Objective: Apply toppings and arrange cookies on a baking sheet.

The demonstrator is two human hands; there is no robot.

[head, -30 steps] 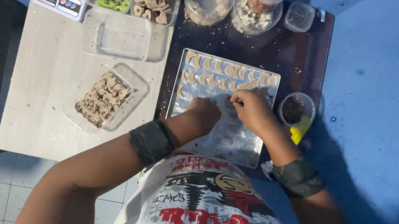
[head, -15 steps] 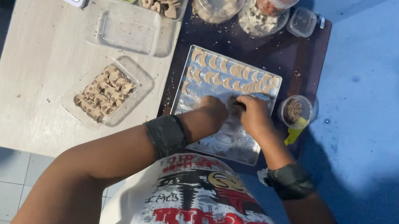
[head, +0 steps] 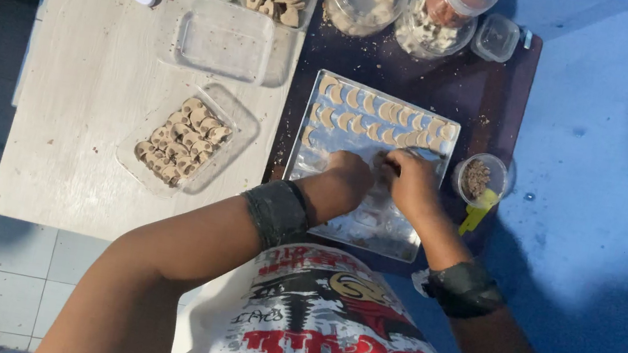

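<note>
Over the middle of the rectangular metal baking tray (head: 428, 135), both hands, left hand (head: 347, 175) and right hand (head: 411, 181), are meeting, seemingly pinching a small pale dough crescent; placing it gently beside the existing rows (head: 377, 115) should be keeping spacing even.

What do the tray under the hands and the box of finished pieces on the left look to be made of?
Tray: seems thin metal, grey and dull-shiny, with a raised rim and pale glints on its bare part; foil lining can't be excluded. Box: clear plastic, since the pale tabletop shows through its wall and rounded corners. Both hands rest over the tray.
</note>
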